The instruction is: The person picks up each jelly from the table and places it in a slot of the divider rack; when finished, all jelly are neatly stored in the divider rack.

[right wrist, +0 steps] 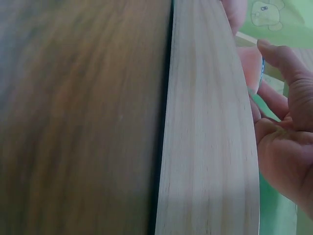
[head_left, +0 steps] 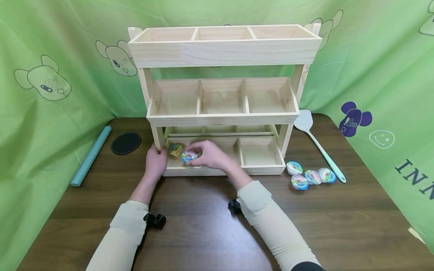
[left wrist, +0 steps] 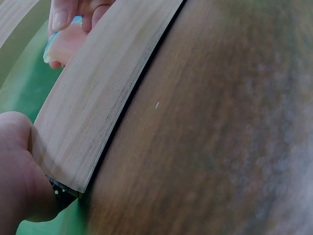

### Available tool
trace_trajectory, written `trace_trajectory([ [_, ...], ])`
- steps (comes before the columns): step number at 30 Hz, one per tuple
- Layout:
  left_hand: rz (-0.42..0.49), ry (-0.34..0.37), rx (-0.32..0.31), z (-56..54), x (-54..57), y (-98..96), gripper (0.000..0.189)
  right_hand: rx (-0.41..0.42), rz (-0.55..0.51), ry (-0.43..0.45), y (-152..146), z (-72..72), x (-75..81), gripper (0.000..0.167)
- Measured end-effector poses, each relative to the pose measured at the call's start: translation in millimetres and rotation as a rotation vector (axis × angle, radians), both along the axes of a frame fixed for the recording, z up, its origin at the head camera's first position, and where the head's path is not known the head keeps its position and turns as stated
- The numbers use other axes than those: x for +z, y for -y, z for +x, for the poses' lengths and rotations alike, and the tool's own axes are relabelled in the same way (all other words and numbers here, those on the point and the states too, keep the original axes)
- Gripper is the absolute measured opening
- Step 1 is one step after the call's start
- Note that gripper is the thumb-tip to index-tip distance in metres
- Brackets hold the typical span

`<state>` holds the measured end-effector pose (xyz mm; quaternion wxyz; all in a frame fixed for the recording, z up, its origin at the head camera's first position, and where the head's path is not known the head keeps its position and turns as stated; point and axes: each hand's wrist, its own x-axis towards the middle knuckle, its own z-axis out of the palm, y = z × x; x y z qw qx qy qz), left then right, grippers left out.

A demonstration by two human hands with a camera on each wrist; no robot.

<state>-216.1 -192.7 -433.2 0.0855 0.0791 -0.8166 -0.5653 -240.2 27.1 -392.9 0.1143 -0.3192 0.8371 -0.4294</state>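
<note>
A three-tier wooden rack (head_left: 223, 120) with divided bins stands at the back of the table. My right hand (head_left: 210, 154) pinches a jelly cup (head_left: 189, 156) with a blue-and-pink printed lid, over the bottom tier's left part. Its pale pink body (right wrist: 250, 68) shows between thumb and fingers in the right wrist view. A yellow-lidded jelly cup (head_left: 176, 149) lies inside that bin, left of the held one. With its fingers partly hidden, my left hand (head_left: 156, 162) grips the rack's lower left end. The left wrist view shows this hand (left wrist: 22, 171) against the end of the front board (left wrist: 102, 83).
Several jelly cups (head_left: 300, 182) lie together on the table right of the rack. Beside them is a pale blue spatula (head_left: 320, 145). To the left are a black round disc (head_left: 126, 143) and a light-blue stick (head_left: 91, 156). A green printed cloth (head_left: 68, 37) hangs behind.
</note>
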Motion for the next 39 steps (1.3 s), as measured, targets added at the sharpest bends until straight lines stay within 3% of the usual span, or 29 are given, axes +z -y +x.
trace_trajectory([
  [13,0.014,-0.003,0.004,0.2,-0.5,-0.2,0.048,-0.046,0.055,-0.022,12.5,-6.2,-1.0,0.052],
  [27,0.0,-0.002,0.012,-1.3,-1.9,0.8,0.045,-0.006,0.176,-0.112,24.6,-7.4,-0.2,0.049],
  [39,0.015,-0.009,0.01,-2.1,-3.0,0.4,0.046,0.013,0.233,-0.119,32.3,-9.9,-3.7,0.043],
])
